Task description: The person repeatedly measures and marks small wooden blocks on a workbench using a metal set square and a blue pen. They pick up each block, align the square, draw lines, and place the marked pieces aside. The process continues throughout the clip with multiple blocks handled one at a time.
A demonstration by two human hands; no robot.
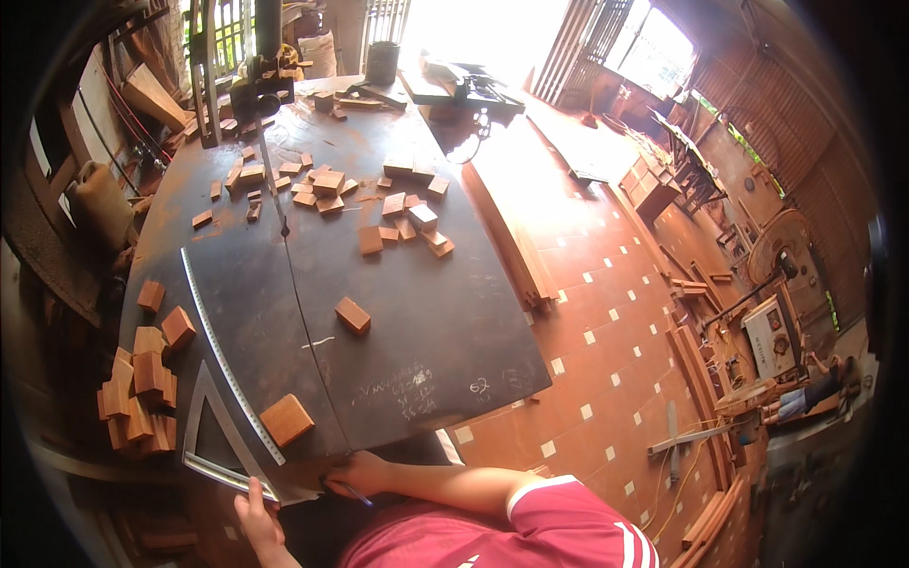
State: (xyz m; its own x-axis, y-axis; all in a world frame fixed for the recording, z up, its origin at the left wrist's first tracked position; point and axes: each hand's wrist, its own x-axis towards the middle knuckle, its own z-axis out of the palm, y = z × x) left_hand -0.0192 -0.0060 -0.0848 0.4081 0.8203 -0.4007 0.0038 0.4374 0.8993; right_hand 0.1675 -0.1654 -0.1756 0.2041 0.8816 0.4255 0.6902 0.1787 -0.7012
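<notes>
My left hand (258, 523) is at the near edge of a dark metal saw table (417, 312), thumb and fingers closed on the lower corner of a metal set square (201, 417). My right hand (362, 471) is just right of it, fingers curled round a thin blue pen (357, 494) whose end points toward me. Right of the square, a long white ruler (220, 343) lies on the table. A wooden block (287, 419) rests beside the ruler's near end, and another block (353, 315) lies alone farther out.
Stacked blocks (142, 388) crowd the left edge. Many offcuts (329, 182) lie scattered on the far half, near the upright saw column (265, 57). Long boards (511, 237) lean along the right edge. Beyond is a tiled floor (587, 350) and a person (805, 393) at far right.
</notes>
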